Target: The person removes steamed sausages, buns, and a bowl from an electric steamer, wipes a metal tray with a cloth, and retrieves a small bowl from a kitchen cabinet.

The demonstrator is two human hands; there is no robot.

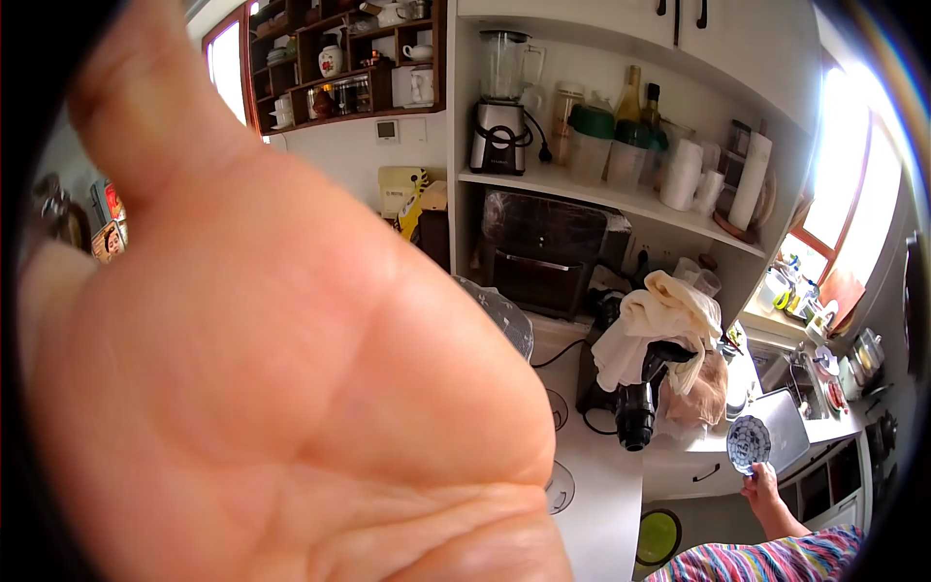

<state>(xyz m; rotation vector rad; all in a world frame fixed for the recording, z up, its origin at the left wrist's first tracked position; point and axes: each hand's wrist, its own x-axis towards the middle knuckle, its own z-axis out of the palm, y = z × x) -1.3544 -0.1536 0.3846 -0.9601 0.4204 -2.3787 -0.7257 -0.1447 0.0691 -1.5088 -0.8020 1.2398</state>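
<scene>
While the left hand looms palm-first across the lens, its fingers too cut off to tell how far open or whether they grip anything, the right hand is closed on the lower rim of a blue-and-white patterned bowl, out near the sink! Ceramic, I'd judge: light, stiff, slick, breakable, so a firm rim pinch suits it.

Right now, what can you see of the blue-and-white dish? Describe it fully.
The blue-and-white dish looks round and ceramic, patterned, one broad face turned toward the camera. The right hand grips its lower edge, at the view's lower right. A flat grey tray shows beside it; whether they touch is unclear.
</scene>
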